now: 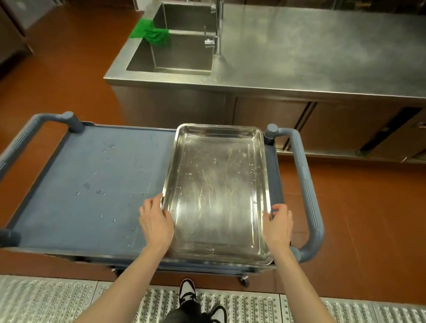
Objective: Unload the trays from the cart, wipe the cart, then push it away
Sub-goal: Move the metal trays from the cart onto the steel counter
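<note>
Steel counter (313,55) behind; both hands hold tray (218,186) on cart (93,179)

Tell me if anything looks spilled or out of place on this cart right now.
Water droplets are scattered across the bare left part of the cart top. The steel tray sits on the right side, slightly skewed to the cart's edges, with a hand on each long rim.

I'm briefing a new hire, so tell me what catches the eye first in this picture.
A shiny steel tray sits on the right half of the blue cart, with the left hand and right hand on its long edges. Beyond, a bright green cloth hangs over the sink divider.
</note>
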